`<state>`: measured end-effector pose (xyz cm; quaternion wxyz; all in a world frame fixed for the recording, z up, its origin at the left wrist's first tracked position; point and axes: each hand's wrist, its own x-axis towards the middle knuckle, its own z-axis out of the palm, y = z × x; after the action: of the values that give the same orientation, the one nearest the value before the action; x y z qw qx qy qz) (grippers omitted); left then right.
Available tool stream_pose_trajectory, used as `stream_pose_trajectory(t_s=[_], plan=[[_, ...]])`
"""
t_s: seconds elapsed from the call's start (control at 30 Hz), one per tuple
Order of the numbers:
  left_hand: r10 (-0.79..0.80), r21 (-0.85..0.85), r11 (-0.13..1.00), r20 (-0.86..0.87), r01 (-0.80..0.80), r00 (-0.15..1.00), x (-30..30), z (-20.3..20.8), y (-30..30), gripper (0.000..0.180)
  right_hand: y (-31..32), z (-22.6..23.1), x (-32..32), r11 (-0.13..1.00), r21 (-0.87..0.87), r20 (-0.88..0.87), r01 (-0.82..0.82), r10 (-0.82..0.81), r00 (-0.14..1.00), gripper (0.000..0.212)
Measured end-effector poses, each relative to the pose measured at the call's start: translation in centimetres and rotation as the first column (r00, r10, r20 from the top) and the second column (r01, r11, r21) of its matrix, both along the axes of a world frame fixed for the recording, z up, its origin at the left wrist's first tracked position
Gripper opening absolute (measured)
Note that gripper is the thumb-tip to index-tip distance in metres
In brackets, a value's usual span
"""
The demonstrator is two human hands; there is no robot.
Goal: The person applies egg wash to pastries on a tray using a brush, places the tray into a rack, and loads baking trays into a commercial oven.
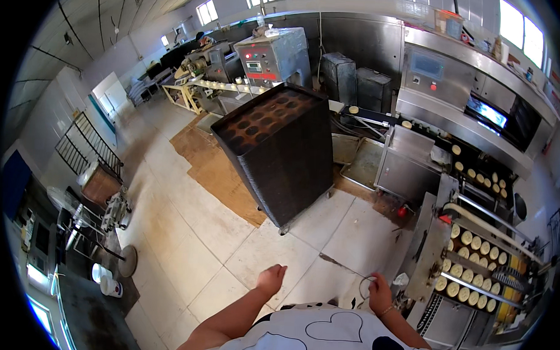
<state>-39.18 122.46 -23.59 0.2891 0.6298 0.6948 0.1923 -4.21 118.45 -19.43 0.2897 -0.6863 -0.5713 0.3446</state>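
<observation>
From my remote view, my left grip (271, 278) is clenched in a loose fist; whether my right grip (381, 293) holds the thin loop (360, 289) beside it, I cannot tell. Ahead of both stands the tray stack (289, 166), its top tray (271, 116) full of dark round hollows. Rightward, rows of pale dough rounds (475, 243) fill the machine (421, 241). Two buckets (111, 287) stand left, contents unclear.

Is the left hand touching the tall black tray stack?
No, pale floor tiles show between the left hand and the tall black tray stack.
</observation>
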Motion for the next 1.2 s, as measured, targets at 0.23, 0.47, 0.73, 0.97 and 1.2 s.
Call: stream_pose_trajectory(t_s=[0.23,0.47,0.73,0.97,1.2], plan=[[0.214,0.003,0.977,0.011,-0.214,0.977,-2.2,-2.1,10.0,0.013,13.6,0.6,-1.8,0.985,0.137,-0.131,-0.106,0.124,0.984,0.025],[0.262,0.541,0.818,-0.047,-0.196,0.964,-9.3,1.3,29.0,0.035,24.0,-0.6,-4.1,0.973,0.06,-0.107,-0.222,0.227,0.968,0.02],[0.241,0.473,0.88,-0.507,0.034,0.827,-13.4,3.7,43.8,0.02,34.7,-2.3,-3.5,0.984,-0.007,-0.057,-0.18,0.179,0.982,0.019],[0.149,0.471,0.865,-0.571,0.173,0.807,-14.1,5.0,45.2,0.014,40.2,-3.4,-4.5,0.989,-0.075,-0.111,-0.128,0.12,0.987,0.015],[0.099,0.502,0.822,-0.591,0.269,0.801,-14.3,9.8,45.1,0.011,49.7,-5.7,-8.3,0.943,-0.1,-0.257,-0.319,0.285,0.923,0.022]])
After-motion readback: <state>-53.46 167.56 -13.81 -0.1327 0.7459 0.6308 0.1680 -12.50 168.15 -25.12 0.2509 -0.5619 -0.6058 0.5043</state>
